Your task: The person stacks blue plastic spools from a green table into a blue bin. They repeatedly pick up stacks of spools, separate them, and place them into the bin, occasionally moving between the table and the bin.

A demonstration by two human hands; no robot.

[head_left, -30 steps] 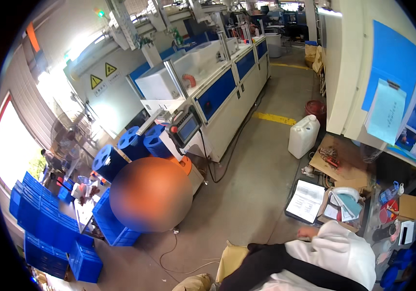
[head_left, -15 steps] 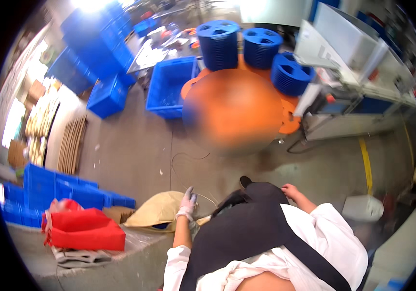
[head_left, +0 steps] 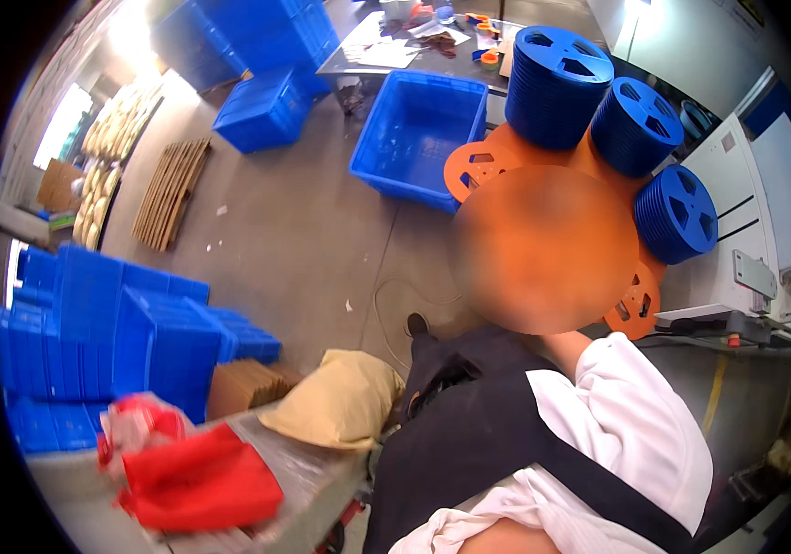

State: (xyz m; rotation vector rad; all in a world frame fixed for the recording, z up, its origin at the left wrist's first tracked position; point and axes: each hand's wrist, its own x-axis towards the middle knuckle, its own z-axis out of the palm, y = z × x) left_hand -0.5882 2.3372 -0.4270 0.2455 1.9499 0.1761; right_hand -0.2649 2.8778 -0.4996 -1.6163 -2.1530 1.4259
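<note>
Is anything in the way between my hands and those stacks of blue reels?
Your hands are out of view, so I can't tell for them. A person in a black apron stands between this viewpoint and the stacked blue reels.

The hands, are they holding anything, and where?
It cannot be told: neither hand shows in the head view, only a white sleeve above a tan sack.
</note>
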